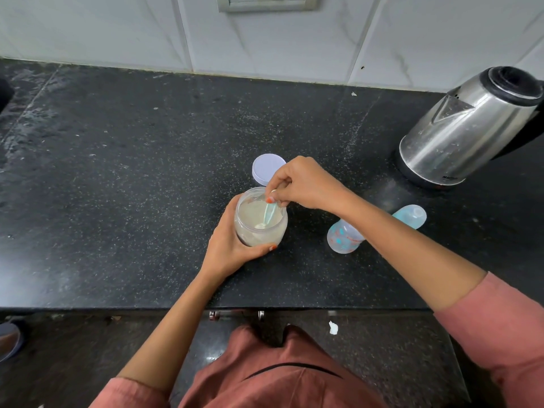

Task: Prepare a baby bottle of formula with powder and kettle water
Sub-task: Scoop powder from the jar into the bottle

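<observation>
A clear jar of pale powder [250, 231] stands open on the black counter, and my left hand [229, 245] is wrapped around its near side. My right hand [306, 181] pinches the handle of a light blue scoop [269, 214] whose bowl is down in the powder. The jar's white lid [266, 167] lies flat just behind it. To the right, partly under my right forearm, stands the baby bottle [343, 238], clear with blue and orange prints. Its blue cap with the teat [410, 216] lies beyond the forearm. A steel kettle [468, 128] sits on its base at the far right.
The black speckled counter [132, 172] runs to a white tiled wall with a switch plate [266, 2]. The counter's front edge is near my body, with metal drawer handles [235, 315] below it. A shoe [8, 340] shows on the floor at the left.
</observation>
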Demonstrator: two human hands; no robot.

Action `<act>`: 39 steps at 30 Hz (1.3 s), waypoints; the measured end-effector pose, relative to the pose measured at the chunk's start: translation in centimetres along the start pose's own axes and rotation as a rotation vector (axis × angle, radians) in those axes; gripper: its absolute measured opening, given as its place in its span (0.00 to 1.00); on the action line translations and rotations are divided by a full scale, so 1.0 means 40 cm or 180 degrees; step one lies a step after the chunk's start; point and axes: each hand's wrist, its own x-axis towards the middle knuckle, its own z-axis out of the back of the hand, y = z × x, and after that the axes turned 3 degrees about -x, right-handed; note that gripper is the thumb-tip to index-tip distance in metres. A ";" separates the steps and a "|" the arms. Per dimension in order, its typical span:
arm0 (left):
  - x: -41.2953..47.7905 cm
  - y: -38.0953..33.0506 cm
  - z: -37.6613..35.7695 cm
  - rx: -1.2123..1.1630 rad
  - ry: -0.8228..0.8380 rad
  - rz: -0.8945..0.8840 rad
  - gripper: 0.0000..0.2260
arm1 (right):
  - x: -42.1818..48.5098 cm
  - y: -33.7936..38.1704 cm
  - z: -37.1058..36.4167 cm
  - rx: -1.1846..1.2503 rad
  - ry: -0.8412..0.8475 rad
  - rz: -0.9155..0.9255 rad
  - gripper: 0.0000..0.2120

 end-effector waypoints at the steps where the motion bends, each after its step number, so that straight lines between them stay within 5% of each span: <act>1: 0.000 0.000 0.000 -0.0005 -0.0002 -0.0003 0.37 | -0.001 -0.003 0.004 0.0024 -0.0024 -0.0031 0.06; 11: -0.001 -0.004 -0.002 -0.0026 -0.0013 -0.0039 0.36 | -0.024 -0.004 0.020 -0.0134 -0.0020 0.0051 0.04; 24: -0.003 -0.008 0.000 -0.0091 0.0008 -0.0028 0.36 | -0.014 0.037 0.008 -0.1047 0.0919 0.0615 0.03; 39: -0.001 -0.003 0.002 -0.0123 0.0049 -0.0037 0.36 | -0.006 0.032 0.001 -0.0521 0.0873 0.0532 0.02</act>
